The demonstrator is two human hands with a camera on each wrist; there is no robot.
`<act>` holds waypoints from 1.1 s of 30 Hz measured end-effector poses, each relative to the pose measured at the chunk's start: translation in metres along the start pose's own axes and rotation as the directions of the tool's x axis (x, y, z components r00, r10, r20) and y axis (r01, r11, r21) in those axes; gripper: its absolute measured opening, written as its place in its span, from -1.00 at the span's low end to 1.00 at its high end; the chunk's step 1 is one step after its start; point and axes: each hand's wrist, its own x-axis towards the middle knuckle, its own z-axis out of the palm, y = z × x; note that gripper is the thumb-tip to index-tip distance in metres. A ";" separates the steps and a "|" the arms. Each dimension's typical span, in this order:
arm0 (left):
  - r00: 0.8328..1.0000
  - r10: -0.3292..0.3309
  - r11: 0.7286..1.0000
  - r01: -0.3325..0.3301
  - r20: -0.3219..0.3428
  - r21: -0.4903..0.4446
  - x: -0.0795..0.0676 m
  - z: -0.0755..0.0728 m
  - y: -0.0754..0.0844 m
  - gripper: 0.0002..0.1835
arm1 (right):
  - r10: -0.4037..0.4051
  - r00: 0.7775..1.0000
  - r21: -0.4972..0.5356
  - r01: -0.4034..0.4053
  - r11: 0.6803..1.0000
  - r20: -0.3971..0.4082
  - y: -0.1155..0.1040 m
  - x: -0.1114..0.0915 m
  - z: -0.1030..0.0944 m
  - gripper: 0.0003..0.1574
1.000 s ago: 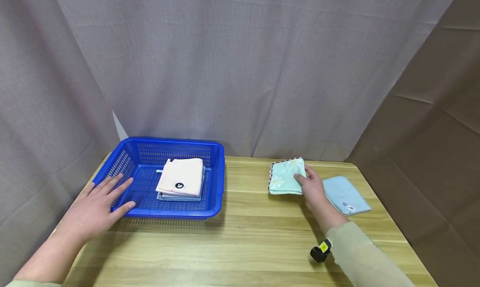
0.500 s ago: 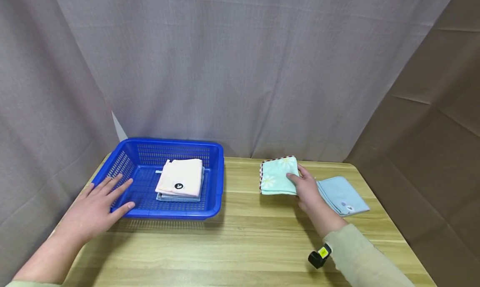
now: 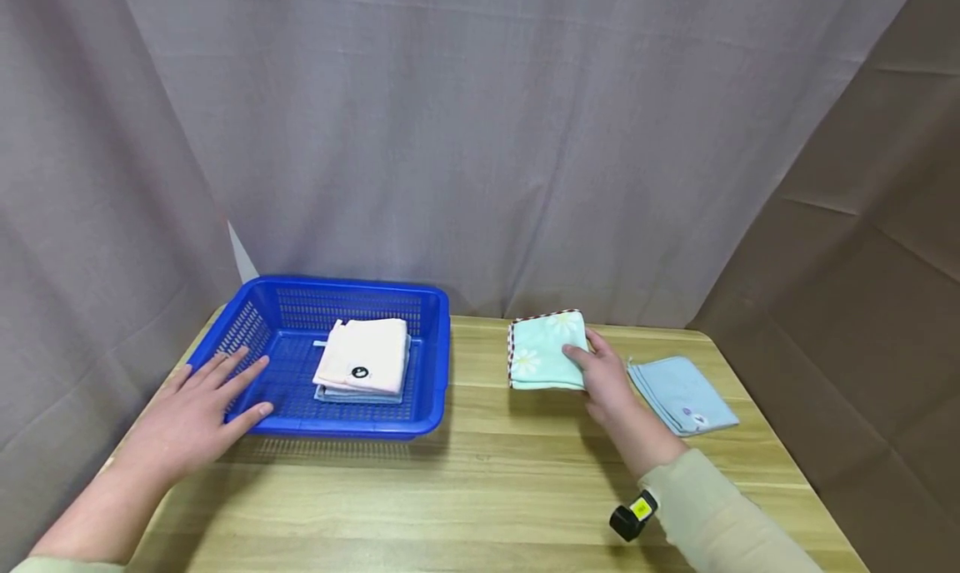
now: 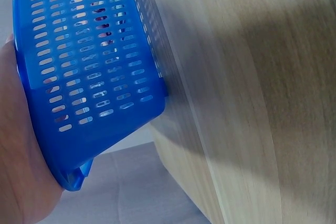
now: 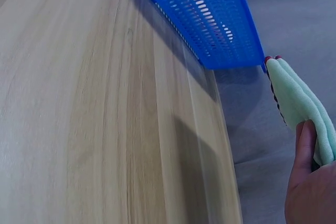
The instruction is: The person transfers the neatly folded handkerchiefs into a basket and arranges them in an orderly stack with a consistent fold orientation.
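My right hand [image 3: 609, 379] pinches a folded mint-green towel [image 3: 547, 352] by its right edge, thumb on top. White daisies and a checkered border mark this towel. It hangs above the table, as the shadow below it in the right wrist view shows. My left hand [image 3: 191, 415] rests with spread fingers on the front left corner of a blue plastic basket [image 3: 337, 426]. Inside that basket lies a folded pale pink towel [image 3: 367, 352] with a round black patch, stacked on a folded blue one [image 3: 360, 396]. A light blue folded towel [image 3: 686, 394] lies right of my right hand.
The wooden table [image 3: 480, 490] carries everything and ends at a grey curtain [image 3: 480, 140] behind the basket. A brown cloth wall [image 3: 862, 323] stands along the right edge. A small black device [image 3: 630, 519] sits at my right wrist.
My right hand has carried the mint-green towel left, away from the light blue towel, more of which now shows. My left hand has stayed on the basket's corner.
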 end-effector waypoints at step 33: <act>1.000 0.002 1.000 -0.002 -0.011 -0.007 0.000 0.000 0.001 -0.22 | 0.015 0.999 0.126 -0.018 0.992 0.029 -0.010 -0.010 0.050 -0.22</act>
